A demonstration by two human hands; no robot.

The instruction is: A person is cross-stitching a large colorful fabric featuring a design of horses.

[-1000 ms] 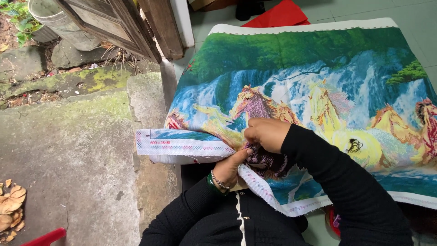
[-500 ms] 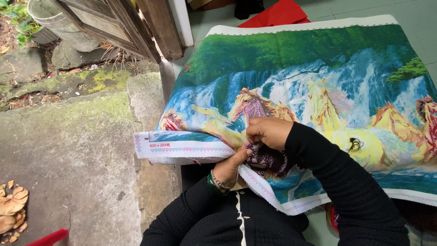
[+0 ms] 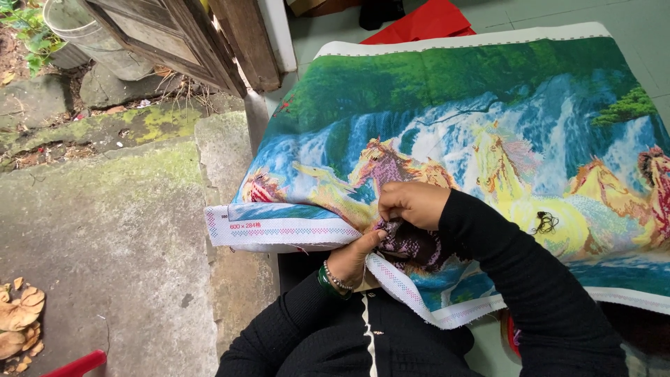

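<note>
The person sits w/ a large cross-stitch canvas spread over the lap and running away from the body, printed w/ galloping horses, a waterfall and green trees. All places below are given rel. to that canvas.

The right hand rests on top of the canvas near its lower-left part, knuckles up, fingers curled and pinched together over a dark purple stitched patch. The pinch looks like it's on a needle or thread, but neither is visible, so what's clamped can't be told. Hand on top prob. because the stitch is worked from the face side.

The left hand comes up from under the canvas's near edge, thumb on top and fingers beneath, closed on the fabric right beside the purple patch. It seems to bunch and lift the cloth so the working spot is taut and reachable from both sides. A green bangle and bead bracelet sit on that wrist. Both sleeves are black.

The canvas's left end is folded back, showing the white border strip w/ a row of coloured sample stitches; likely folded to bring the working area closer. A loose tangle of dark thread lies on the yellow horse, right of the hands.

Left of the canvas: mossy stone step, dry leaves. Beyond its far-left corner: weathered wooden door and grey pot. Past the far edge, red cloth.
</note>
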